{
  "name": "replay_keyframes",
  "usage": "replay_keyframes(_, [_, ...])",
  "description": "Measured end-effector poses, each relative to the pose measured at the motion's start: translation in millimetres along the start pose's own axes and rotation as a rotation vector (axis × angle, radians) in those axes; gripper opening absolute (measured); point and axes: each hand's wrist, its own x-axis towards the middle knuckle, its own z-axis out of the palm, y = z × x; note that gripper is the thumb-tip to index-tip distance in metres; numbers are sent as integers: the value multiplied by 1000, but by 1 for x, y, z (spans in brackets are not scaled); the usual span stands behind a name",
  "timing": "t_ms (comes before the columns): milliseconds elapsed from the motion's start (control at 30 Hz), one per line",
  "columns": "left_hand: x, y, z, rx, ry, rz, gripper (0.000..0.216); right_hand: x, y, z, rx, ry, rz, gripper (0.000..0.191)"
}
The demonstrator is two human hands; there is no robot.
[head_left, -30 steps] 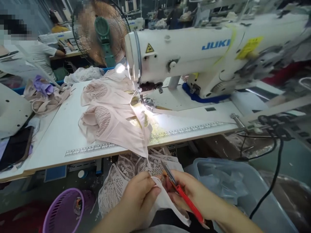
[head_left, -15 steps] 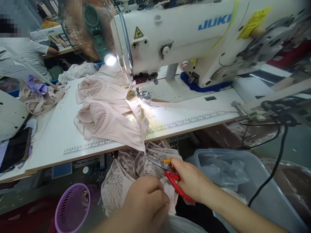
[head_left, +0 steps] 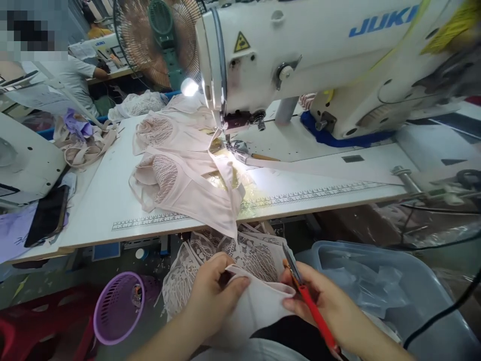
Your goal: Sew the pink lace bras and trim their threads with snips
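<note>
The left hand [head_left: 212, 296] pinches pale fabric [head_left: 257, 301] along its upper left edge. The right hand [head_left: 325, 301] grips red-handled scissors [head_left: 313, 307], fingertips [head_left: 290, 304] at the fabric's right end.

Glaring at the lamp [head_left: 190, 87], bright across the worktop [head_left: 107, 188]. Dimmer below its front edge. Blurred at the yellow label [head_left: 453, 27].

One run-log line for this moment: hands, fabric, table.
Left hand: pinching pale fabric | Right hand: holding red-handled scissors at fabric's edge | White table: pale garments by JUKI sewing machine
</note>
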Motion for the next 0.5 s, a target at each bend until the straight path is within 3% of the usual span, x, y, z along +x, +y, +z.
replay_keyframes(100, [-1,-5,2,-210,-70,-120,26,0,9,6,-25,147,-11,30])
replay_keyframes(233, [-3,-8,5,-509,-175,-274,44,1,16,10,-10,194,-124,31])
replay_keyframes(400, [-4,-6,4,-689,-257,-348,51,-1,19,11,64,203,-150,31])
replay_keyframes(500, [-3,-4,4,-730,-232,-294,48,-2,24,10,86,217,-175,29])
